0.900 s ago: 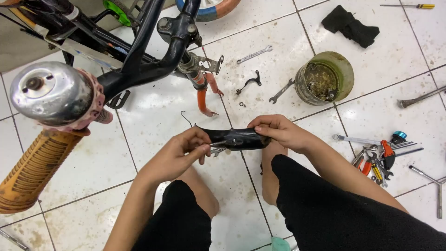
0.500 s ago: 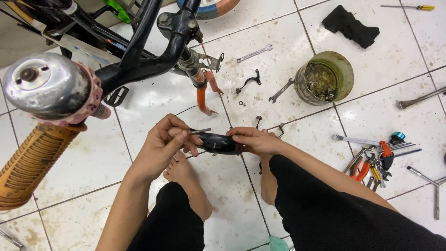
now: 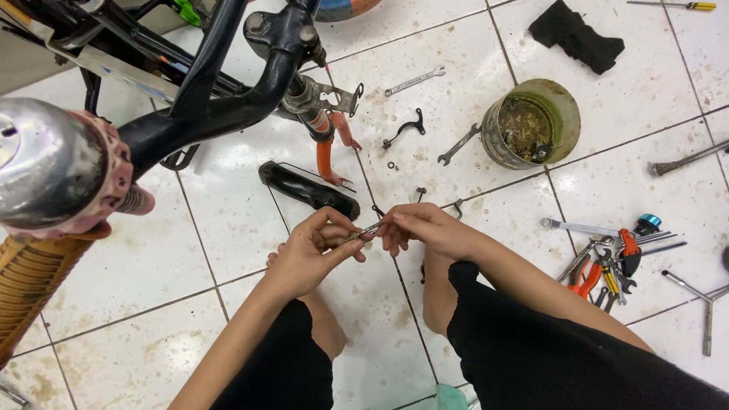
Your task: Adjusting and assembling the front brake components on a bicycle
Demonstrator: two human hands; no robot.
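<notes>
From the head camera we look down at our two hands meeting over a white tiled floor [image 3: 228, 250]. Our left hand [image 3: 311, 254] and our right hand [image 3: 421, 228] each close their grip, thumb and fingertips pinched, on a small metal part [image 3: 367, 230] held between them, one hand at each end. It looks like a thin bolt or pin, though it is too small for us to be sure. It hangs just above the floor, in front of our knees.

Just beyond the hands a black curved fender [image 3: 307, 190] lies flat on the tiles, apart from our fingers. Behind it stands an orange fork [image 3: 326, 148] on a black bicycle frame [image 3: 220, 83], with a chrome bell [image 3: 45, 163] and a ribbed orange handlebar grip [image 3: 26, 285] close to the camera on the left.

Farther out lie a wrench [image 3: 414, 80], a small black bracket [image 3: 406, 127] and a dirty round tin [image 3: 531, 121]. A black cloth [image 3: 577, 34] sits at the top right, and a cluster of hand tools [image 3: 607, 258] lies to our right.
</notes>
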